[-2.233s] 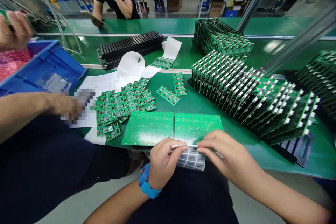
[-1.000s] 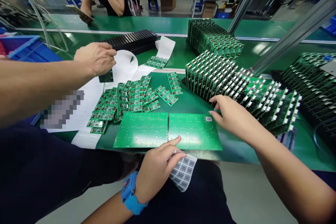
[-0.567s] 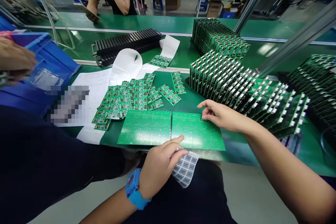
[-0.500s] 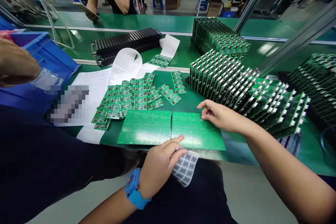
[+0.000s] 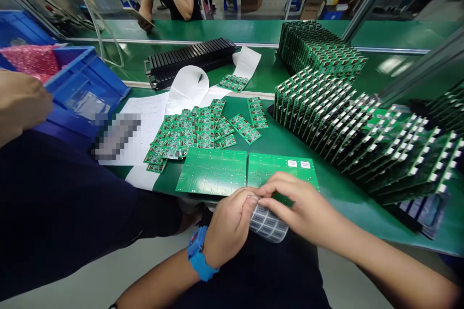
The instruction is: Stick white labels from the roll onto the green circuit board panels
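My left hand [image 5: 232,222], wearing a blue wristwatch [image 5: 201,253], grips a sheet of small silver-grey labels [image 5: 268,226] by its upper edge. Thumb and index finger of my right hand [image 5: 293,203] are pinched together at that same edge, touching the sheet; whether a loose label sits between them is hidden. Behind the hands, two green circuit board panels lie side by side: a left panel [image 5: 213,171] and a right panel [image 5: 266,163]. Two white labels [image 5: 299,164] are stuck near the right panel's far right corner. My hands cover its near part.
Small populated circuit boards [image 5: 177,135] lie heaped beyond the panels, beside paper sheets [image 5: 145,106]. Racks of upright boards [image 5: 326,116] fill the right. A black slotted rack [image 5: 192,58] lies farther back. Blue bins [image 5: 90,77] and another person's arm [image 5: 65,222] are at left.
My right hand has left the right panel's far corner and come back to the label sheet in my left hand. Two white labels now show at that corner. The view has shifted left.
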`<state>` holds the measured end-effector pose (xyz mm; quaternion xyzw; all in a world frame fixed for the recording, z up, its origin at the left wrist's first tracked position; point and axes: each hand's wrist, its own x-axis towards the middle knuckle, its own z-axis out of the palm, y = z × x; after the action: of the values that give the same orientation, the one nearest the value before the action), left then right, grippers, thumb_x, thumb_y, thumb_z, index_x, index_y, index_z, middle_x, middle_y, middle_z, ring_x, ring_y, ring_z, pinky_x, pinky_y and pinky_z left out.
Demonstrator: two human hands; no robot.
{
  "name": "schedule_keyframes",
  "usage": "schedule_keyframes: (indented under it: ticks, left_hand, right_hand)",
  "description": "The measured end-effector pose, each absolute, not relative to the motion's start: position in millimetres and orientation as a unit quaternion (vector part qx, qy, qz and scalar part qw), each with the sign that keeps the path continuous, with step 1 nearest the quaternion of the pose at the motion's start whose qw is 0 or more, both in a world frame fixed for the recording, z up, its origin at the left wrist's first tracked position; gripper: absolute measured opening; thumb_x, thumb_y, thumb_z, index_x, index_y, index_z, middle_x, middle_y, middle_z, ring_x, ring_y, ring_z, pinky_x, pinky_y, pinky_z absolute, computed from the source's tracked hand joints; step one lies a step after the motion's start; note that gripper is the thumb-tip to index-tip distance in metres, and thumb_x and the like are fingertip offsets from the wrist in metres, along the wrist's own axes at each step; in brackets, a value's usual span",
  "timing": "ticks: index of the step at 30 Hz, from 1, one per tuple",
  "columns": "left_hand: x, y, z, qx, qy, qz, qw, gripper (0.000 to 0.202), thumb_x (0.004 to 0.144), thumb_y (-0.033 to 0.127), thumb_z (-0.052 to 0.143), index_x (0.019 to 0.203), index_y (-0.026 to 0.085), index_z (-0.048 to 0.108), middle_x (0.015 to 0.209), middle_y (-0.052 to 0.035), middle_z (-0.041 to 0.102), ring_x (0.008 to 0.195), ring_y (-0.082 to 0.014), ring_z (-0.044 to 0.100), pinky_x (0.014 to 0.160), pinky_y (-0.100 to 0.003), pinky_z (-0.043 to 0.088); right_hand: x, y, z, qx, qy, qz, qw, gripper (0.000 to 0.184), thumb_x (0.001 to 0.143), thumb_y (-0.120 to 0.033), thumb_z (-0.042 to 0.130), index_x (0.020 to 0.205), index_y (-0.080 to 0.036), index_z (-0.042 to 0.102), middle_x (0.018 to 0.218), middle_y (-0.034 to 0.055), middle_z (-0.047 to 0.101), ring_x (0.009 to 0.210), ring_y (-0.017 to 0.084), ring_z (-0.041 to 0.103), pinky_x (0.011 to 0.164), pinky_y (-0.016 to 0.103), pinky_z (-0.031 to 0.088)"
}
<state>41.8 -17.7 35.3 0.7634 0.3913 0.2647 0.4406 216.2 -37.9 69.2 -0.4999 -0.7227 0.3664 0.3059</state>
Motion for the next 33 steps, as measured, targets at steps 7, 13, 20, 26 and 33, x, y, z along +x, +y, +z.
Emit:
schedule_keyframes:
  ticks: [7, 13, 20, 26, 33]
  left_hand:
    - [33, -19, 28, 0.756, 0.413, 0.291, 0.416, 0.042, 0.094, 0.035, 0.032, 0.069, 0.016, 0.059, 0.062, -0.0031, 0.057, 0.059, -0.0143, 0.053, 0.055, -0.024, 0.038]
    - [35, -18, 30, 0.763, 0.385, 0.290, 0.431, 0.024, 0.091, 0.023, 0.043, 0.087, 0.018, 0.065, 0.093, -0.0023, 0.070, 0.081, -0.0135, 0.063, 0.073, -0.021, 0.047]
    - [36, -18, 24, 0.810, 0.360, 0.258, 0.385, 0.019, 0.089, 0.020, 0.047, 0.087, 0.018, 0.066, 0.113, -0.0019, 0.065, 0.100, -0.0165, 0.062, 0.087, -0.024, 0.048]
    - [34, -16, 22, 0.818, 0.354, 0.246, 0.381, 0.021, 0.090, 0.022, 0.047, 0.100, 0.019, 0.065, 0.115, -0.0013, 0.065, 0.100, -0.0159, 0.063, 0.088, -0.024, 0.049]
    - [33, -16, 22, 0.821, 0.354, 0.242, 0.376, 0.021, 0.090, 0.025, 0.047, 0.096, 0.020, 0.067, 0.114, -0.0008, 0.065, 0.096, -0.0166, 0.064, 0.086, -0.025, 0.050]
  right_hand:
    - [225, -30, 71, -0.545, -0.572, 0.486, 0.373, 0.018, 0.086, -0.030, 0.055, 0.073, -0.018, 0.057, 0.071, 0.0005, 0.056, 0.068, 0.015, 0.054, 0.062, 0.027, 0.043]
    - [285, 18, 68, -0.639, -0.587, 0.444, 0.225, 0.027, 0.078, -0.042, 0.058, 0.075, -0.016, 0.061, 0.073, 0.0038, 0.061, 0.069, 0.018, 0.054, 0.064, 0.029, 0.041]
    - [277, 37, 57, -0.678, -0.617, 0.391, 0.082, 0.015, 0.080, -0.026, 0.053, 0.071, -0.017, 0.060, 0.068, 0.0013, 0.061, 0.062, 0.016, 0.054, 0.056, 0.026, 0.039]
    - [274, 27, 49, -0.681, -0.675, 0.274, 0.076, 0.008, 0.078, -0.023, 0.055, 0.073, -0.018, 0.059, 0.068, 0.0016, 0.058, 0.061, 0.018, 0.054, 0.055, 0.028, 0.038]
    - [265, 35, 55, -0.574, -0.706, 0.335, 0.244, 0.022, 0.081, -0.015, 0.048, 0.103, -0.018, 0.045, 0.079, 0.0014, 0.056, 0.072, 0.017, 0.056, 0.066, 0.029, 0.044]
